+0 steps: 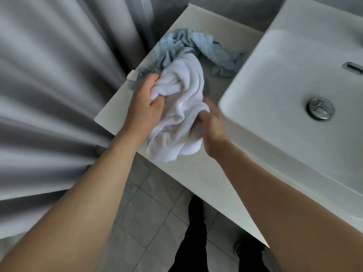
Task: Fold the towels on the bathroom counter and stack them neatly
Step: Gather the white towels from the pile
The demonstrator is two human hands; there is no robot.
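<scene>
— Nearest the lens: two bare forearms, reaching out over the bench (188, 173) edge. At their ends?

— Left hand (146, 104), fingers curled tight round a bunched fold at the upper left of the white towel (182, 107). Right hand (213, 124), blurred, apparently closed on the towel's lower right edge; exact finger lie not clear.

— So both gripping one cloth. Lying which way?

— Crumpled, long axis running roughly from far-left down toward the near bench edge, lower end hanging just past it. Held between the hands, lifted partly off the bench.

— And beyond?

— Light blue towel (192, 50), heaped and unfolded, farther back on the bench, touching the white one's far end. White basin (294, 61) just beside on the right, chrome drain (320, 108) in its bowl. Grey curtain (59, 75) on the left.

— Next move, at a guess?

— Probably drawing the hands apart along that axis to open the cloth flat. Little room on the right, basin wall close; more room to spread toward the left.
</scene>
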